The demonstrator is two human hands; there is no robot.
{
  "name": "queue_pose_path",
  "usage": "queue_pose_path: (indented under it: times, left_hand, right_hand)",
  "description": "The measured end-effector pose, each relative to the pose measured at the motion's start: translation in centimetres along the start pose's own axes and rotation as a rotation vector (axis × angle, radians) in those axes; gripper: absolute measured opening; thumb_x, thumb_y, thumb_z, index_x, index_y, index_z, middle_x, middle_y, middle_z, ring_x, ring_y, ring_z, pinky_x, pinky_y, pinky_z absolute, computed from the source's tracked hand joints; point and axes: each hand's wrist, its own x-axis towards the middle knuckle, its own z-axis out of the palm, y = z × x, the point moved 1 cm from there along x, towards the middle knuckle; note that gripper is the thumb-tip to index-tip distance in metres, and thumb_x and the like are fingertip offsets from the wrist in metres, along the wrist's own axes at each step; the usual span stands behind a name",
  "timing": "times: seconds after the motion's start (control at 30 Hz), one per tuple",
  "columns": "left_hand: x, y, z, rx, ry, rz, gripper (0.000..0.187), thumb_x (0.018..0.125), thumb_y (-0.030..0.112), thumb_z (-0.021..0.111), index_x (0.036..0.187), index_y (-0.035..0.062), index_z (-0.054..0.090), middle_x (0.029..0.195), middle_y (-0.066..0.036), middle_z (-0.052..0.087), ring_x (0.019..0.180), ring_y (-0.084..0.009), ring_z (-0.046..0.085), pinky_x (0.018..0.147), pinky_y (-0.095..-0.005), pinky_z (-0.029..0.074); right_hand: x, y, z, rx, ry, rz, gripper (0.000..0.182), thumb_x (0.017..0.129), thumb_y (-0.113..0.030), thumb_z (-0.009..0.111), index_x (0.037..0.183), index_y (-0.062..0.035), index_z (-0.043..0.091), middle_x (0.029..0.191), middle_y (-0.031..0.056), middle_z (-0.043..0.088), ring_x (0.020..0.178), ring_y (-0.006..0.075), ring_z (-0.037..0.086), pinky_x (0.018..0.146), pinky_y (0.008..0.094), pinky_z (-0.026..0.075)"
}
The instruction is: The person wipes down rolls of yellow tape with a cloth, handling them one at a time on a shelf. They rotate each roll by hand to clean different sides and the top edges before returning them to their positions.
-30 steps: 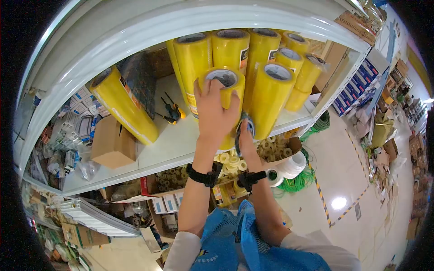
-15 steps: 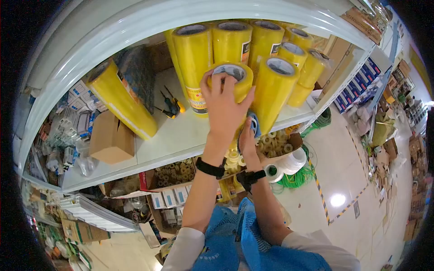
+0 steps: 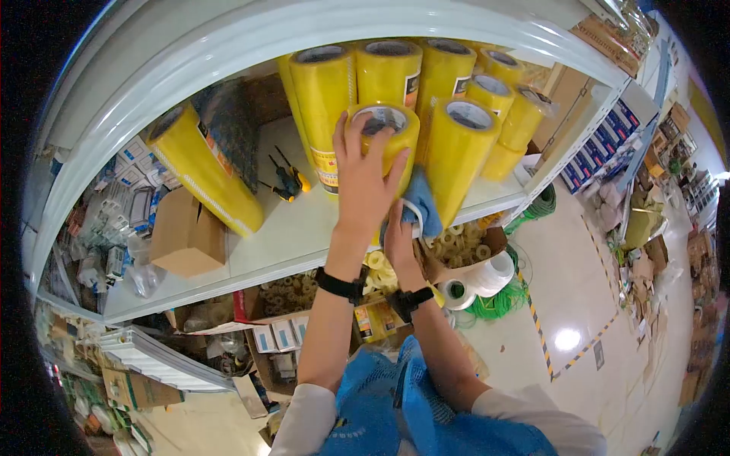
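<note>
My left hand [image 3: 366,178] grips a stack of yellow packing tape [image 3: 401,125] near its top. Its fingers reach over the rim by the grey core and its thumb lies along the side. Lower down, my right hand [image 3: 398,239] holds a blue cloth [image 3: 423,199] with a white edge against the right side of that stack. Its fingers are partly hidden behind the cloth and tape. A taller yellow tape stack [image 3: 461,152] stands just right of the cloth, and another tape stack [image 3: 323,91] rises behind my left hand.
On the shelf [image 3: 266,242], a yellow tape stack [image 3: 205,171] leans beside a cardboard box [image 3: 186,232], left of some screwdrivers [image 3: 285,178]. Boxes of small tape rolls [image 3: 464,243] sit below the shelf edge. Green rope [image 3: 498,304] lies on the floor at right.
Both hands and the gripped tape stack have shifted slightly left. More of the blue cloth now shows beside the stack.
</note>
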Motion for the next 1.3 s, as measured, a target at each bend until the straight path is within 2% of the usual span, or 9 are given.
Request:
queue_pose_path:
  times: [0.3,0.5,0.7,0.8,0.97,1.0,1.07,1.2,1.3]
  left_hand:
    - [-0.4,1.1,1.0,0.202,0.019,-0.002,0.027,0.083,0.016,0.062,0.105,0.0016,0.06,0.113,-0.016,0.054,0.12,-0.0471,0.04,0.099,-0.0547,0.037]
    - [0.3,0.3,0.0,0.017,0.008,-0.058,0.019,0.082,0.014,0.061,0.099,0.0038,0.061,0.101,-0.014,0.057,0.111,-0.0392,0.046,0.094,-0.0487,0.039]
    - [0.3,-3.2,-0.9,-0.21,-0.041,-0.081,0.02,0.08,0.004,0.061,0.1,0.0068,0.06,0.105,-0.013,0.056,0.111,-0.0358,0.044,0.097,-0.0447,0.036]
    - [0.8,-2.4,-1.7,-0.276,-0.15,-0.016,0.025,0.079,0.005,0.064,0.103,0.0069,0.059,0.114,-0.013,0.052,0.117,-0.0367,0.041,0.1,-0.0458,0.035]
    - [0.0,-0.5,-1.6,-0.045,-0.112,-0.038,0.03,0.079,0.015,0.068,0.108,0.0096,0.062,0.116,-0.013,0.054,0.12,-0.0361,0.042,0.103,-0.0467,0.033]
    - [0.4,-1.0,-1.3,-0.084,-0.113,-0.059,0.031,0.077,0.014,0.07,0.106,0.0093,0.062,0.114,-0.013,0.054,0.119,-0.036,0.042,0.103,-0.0463,0.033]
    - [0.7,-1.9,-1.3,-0.102,-0.139,-0.058,0.031,0.075,0.013,0.072,0.105,0.0088,0.063,0.113,-0.013,0.054,0.118,-0.0355,0.043,0.102,-0.046,0.033]
    - [0.9,-2.8,-2.0,-0.202,-0.177,-0.083,0.029,0.074,0.012,0.072,0.101,0.0081,0.064,0.112,-0.012,0.054,0.113,-0.0341,0.045,0.1,-0.045,0.034]
    - [1.2,-2.3,-2.2,-0.224,-0.172,-0.084,0.033,0.072,0.011,0.071,0.104,0.0087,0.063,0.107,-0.011,0.054,0.112,-0.0338,0.044,0.101,-0.0476,0.035]
  right_hand:
    - [0.1,2.4,-1.4,-0.029,-0.027,0.246,0.053,0.106,-0.041,0.033,0.121,0.0072,0.048,0.084,0.02,0.053,0.08,0.0293,0.049,0.077,0.0434,0.041]
    - [0.5,-9.4,-2.7,-0.184,-0.007,-0.392,0.053,0.108,-0.032,0.024,0.145,0.0056,0.031,0.116,0.0292,0.048,0.098,0.0349,0.05,0.093,0.0431,0.041]
    - [0.7,-4.0,-1.8,-0.034,-0.092,0.051,0.071,0.101,-0.06,0.027,0.099,0.0045,0.057,0.076,0.0198,0.055,0.075,0.0268,0.052,0.075,0.0389,0.042]
    - [-0.3,5.8,-2.8,-0.137,-0.173,-0.015,0.073,0.101,-0.062,0.026,0.097,0.0049,0.056,0.073,0.0187,0.054,0.073,0.0276,0.051,0.074,0.0393,0.042]
    - [-1.2,1.7,-3.9,-0.097,-0.148,-0.018,0.056,0.104,-0.047,0.032,0.107,0.0039,0.057,0.075,0.0198,0.053,0.072,0.0297,0.05,0.069,0.041,0.042]
    - [-0.5,0.3,-4.0,-0.1,-0.133,-0.05,0.048,0.106,-0.039,0.038,0.117,0.0041,0.057,0.078,0.0212,0.053,0.073,0.0312,0.05,0.068,0.0422,0.042]
    - [0.9,1.7,-4.2,-0.694,0.17,-0.95,0.042,0.104,-0.023,0.046,0.136,0.0042,0.045,0.087,0.0226,0.052,0.075,0.0317,0.049,0.068,0.044,0.043]
    - [-0.9,-8.5,-3.9,-0.603,0.168,-0.902,0.042,0.103,-0.023,0.047,0.135,0.0039,0.046,0.092,0.0238,0.055,0.079,0.035,0.052,0.07,0.0433,0.043]
    - [-1.6,-12.3,-3.2,0.031,-0.039,-0.276,0.041,0.104,-0.03,0.043,0.12,0.0055,0.054,0.093,0.0255,0.058,0.086,0.0374,0.056,0.073,0.0438,0.043]
